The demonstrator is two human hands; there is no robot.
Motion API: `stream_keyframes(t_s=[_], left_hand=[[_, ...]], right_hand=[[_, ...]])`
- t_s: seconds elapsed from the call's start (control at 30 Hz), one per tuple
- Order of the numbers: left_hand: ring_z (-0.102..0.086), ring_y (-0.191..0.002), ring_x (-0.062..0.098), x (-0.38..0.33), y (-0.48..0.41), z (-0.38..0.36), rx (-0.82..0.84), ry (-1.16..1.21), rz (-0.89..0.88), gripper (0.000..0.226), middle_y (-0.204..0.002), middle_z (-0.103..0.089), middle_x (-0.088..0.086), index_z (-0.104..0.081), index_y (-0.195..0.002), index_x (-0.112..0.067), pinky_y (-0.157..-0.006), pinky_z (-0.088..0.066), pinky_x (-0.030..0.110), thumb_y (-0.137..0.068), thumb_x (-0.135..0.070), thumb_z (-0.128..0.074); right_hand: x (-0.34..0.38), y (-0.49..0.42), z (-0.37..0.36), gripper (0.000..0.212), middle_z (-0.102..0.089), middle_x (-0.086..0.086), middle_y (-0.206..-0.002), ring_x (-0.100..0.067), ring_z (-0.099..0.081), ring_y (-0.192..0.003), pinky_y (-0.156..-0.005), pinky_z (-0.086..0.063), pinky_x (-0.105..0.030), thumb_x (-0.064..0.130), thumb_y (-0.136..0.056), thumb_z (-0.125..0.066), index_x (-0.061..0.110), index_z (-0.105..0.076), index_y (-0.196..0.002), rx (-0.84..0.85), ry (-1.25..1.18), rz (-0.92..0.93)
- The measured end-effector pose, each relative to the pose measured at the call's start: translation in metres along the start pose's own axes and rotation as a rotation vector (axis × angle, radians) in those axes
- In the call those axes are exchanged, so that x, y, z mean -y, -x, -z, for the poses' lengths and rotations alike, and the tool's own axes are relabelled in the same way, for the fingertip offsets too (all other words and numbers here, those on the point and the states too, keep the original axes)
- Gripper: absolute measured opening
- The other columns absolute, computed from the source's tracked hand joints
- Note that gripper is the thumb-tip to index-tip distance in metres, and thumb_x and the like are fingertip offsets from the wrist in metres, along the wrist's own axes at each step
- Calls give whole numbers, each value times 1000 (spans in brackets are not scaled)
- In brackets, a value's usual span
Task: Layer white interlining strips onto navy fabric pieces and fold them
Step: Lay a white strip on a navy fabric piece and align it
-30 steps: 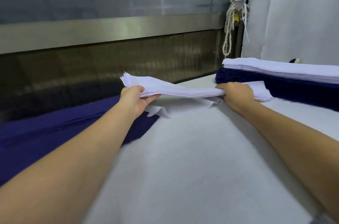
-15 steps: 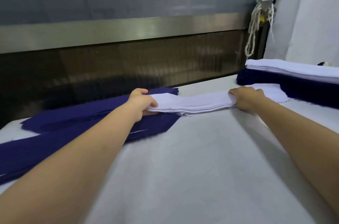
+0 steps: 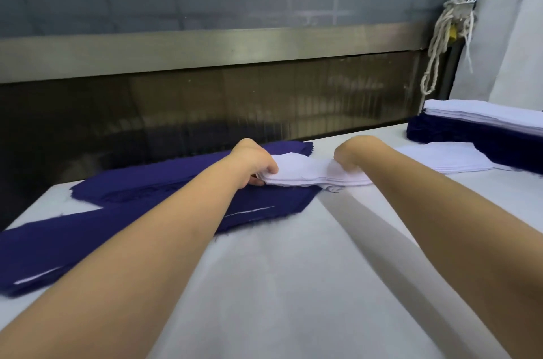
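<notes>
Head view, clock face centred on the table, with 12 o'clock pointing away from the person.

1. Task item. A bundle of white strips lies just above centre, towards 12 o'clock. Its left end overlaps the right edge of the navy pieces. Its right end rests on the white table cover.

2. Left hand. The fingers are curled round the left end of the bundle, with the thumb side on top and the fingertips tucked beneath. The hand is clamped on the strips, directly above the navy fabric.

3. Right hand. The wrist is bent downward and the fingers are curled onto the right end of the same bundle, pinching it. Both forearms reach in from 6 o'clock.

4. Navy pieces. These lie spread from 9 to 11 o'clock in overlapping layers. A thin white edge shows along the near border of the upper layer and again at the near left corner.

5. Other stock. A flat white stack lies at 2 o'clock, just beside the right forearm. Behind it, at the right edge, stands a tall pile of navy fabric topped with white layers.

6. Surroundings. A metal rail runs across at 12 o'clock. A knotted cord hangs at 1 o'clock, beside a hanging white sheet.
</notes>
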State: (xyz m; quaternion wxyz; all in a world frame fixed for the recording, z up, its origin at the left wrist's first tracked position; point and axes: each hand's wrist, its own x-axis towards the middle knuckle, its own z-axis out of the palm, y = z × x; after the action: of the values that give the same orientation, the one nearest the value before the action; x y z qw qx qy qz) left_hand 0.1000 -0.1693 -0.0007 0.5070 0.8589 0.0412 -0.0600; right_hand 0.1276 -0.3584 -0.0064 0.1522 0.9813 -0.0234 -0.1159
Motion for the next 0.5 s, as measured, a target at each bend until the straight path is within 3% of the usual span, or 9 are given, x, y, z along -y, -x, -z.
stream_keyframes(t_s=[0.13, 0.23, 0.3, 0.4, 0.5], left_hand=[[-51, -85, 23, 13, -8, 16, -14, -136, -73, 5, -91, -55, 7, -63, -88, -10, -62, -44, 28, -84, -9, -64], [-54, -84, 22, 32, -22, 34, -68, -181, -167, 12, -81, -58, 0, -59, -76, -18, -62, -44, 27, -87, -15, -63], [-60, -94, 24, 44, -32, 51, -183, -252, -217, 2, -92, -64, 2, -64, -87, -17, -75, -46, 30, -87, -16, -63], [-55, -112, 27, 66, -49, 77, -333, -456, -180, 21, -117, -63, 6, -64, -110, -16, -93, -46, 35, -91, -23, -59], [-42, -123, 34, 84, -57, 96, -384, -771, -104, 40, -132, -52, 9, -56, -127, -16, -97, -40, 41, -95, -38, -50]], right_hand=[[26, -10, 7, 11, -47, -6, -98, -27, -44, -89, -80, -36, -33, 9, -93, -41, 14, -49, -98, -212, -211, -49], [44, -19, 7, 12, -51, -7, -93, -28, -45, -82, -71, -36, -32, 5, -90, -47, 10, -54, -98, -421, -383, -78], [56, -26, 6, 10, -58, -10, -98, -28, -47, -82, -70, -35, -31, 6, -90, -45, 9, -53, -94, -462, -463, -53], [71, -40, 6, 19, -58, -15, -116, -32, -49, -103, -78, -37, -34, 19, -97, -42, 7, -57, -102, -484, -540, -37], [81, -51, 8, 39, -49, -14, -131, -34, -38, -124, -97, -33, -40, 37, -99, -42, 8, -55, -121, -440, -532, -67]])
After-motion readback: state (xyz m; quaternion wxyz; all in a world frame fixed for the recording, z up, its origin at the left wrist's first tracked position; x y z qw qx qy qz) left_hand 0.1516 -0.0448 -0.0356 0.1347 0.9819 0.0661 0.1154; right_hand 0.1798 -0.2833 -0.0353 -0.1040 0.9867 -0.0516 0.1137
